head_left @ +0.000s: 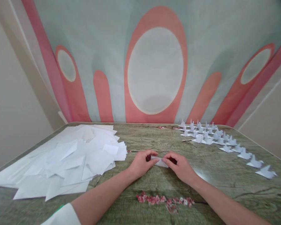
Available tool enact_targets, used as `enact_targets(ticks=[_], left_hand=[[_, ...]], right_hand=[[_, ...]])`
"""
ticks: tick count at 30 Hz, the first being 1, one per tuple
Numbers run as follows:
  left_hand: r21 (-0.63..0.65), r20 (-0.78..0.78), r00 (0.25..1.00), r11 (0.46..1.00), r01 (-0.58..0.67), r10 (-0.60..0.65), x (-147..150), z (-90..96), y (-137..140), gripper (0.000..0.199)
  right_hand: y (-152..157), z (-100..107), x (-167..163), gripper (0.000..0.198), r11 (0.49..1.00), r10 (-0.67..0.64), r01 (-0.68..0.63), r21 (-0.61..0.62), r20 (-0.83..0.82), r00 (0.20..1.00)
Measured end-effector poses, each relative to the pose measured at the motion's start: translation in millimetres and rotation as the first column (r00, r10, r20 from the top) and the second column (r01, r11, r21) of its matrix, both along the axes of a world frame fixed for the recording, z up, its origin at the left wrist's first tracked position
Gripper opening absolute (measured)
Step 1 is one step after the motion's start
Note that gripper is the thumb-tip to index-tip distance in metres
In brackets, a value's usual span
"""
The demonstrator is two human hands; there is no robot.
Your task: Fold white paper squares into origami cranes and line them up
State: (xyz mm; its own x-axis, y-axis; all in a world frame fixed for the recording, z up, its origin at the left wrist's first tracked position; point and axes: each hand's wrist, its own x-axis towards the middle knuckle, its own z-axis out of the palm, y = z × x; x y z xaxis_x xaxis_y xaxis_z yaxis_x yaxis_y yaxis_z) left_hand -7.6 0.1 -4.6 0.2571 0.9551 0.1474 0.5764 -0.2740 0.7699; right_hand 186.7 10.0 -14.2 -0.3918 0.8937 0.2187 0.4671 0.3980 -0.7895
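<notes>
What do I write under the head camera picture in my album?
Left hand and right hand pinch a small white paper between piled sheets and rows of paper birds.

Soft, even light leaves pale glare on the table.

Folded paper: both ends covered by the thumbs and fingers of left hand and right hand; crease detail too small to tell. Left sleeve and right forearm cut off at near edge, as is table. Paper pile, left: lower sheets hidden; marks on one unreadable. Far-right paper figures overlap; exact count unclear. Backdrop cropped at top.
</notes>
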Motion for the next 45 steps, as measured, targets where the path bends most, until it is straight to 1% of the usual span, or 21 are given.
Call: enact_targets(ticks=[4, 9, 14, 22, 26, 45], left_hand=[[0.012, 0.050, 0.999, 1.000, -0.008, 0.007, 0, -1.4, 1, 0.026], [-0.044, 0.124, 0.992, 0.999, 0.006, -0.001, -1, -4.0, 2, 0.023], [-0.052, 0.189, 0.982, 0.999, -0.004, 0.013, 1, -4.7, 2, 0.020], [-0.086, 0.260, 0.965, 0.996, 0.002, 0.020, 0, -9.4, 6, 0.018], [-0.105, 0.319, 0.947, 0.994, 0.009, 0.025, 0, -10.9, 6, 0.017], [-0.104, 0.323, 0.946, 0.995, -0.001, 0.035, 0, -12.3, 7, 0.017]], right_hand=[[-1, -1, 0, 0.024, 1.000, -0.004, 0.004, 0.008, 0.004, 1.000], [0, -1, 1, 0.022, 1.000, -0.001, 0.001, 0.004, 0.009, 1.000], [-1, 0, 0, 0.018, 1.000, 0.015, -0.015, -0.005, 0.004, 1.000], [1, -3, 0, 0.018, 0.998, 0.022, -0.022, -0.061, -0.009, 1.000], [1, -3, 1, 0.020, 0.997, 0.033, -0.032, -0.067, 0.006, 0.999], [0, -1, 1, 0.021, 0.998, 0.034, -0.034, -0.061, -0.009, 0.999]])
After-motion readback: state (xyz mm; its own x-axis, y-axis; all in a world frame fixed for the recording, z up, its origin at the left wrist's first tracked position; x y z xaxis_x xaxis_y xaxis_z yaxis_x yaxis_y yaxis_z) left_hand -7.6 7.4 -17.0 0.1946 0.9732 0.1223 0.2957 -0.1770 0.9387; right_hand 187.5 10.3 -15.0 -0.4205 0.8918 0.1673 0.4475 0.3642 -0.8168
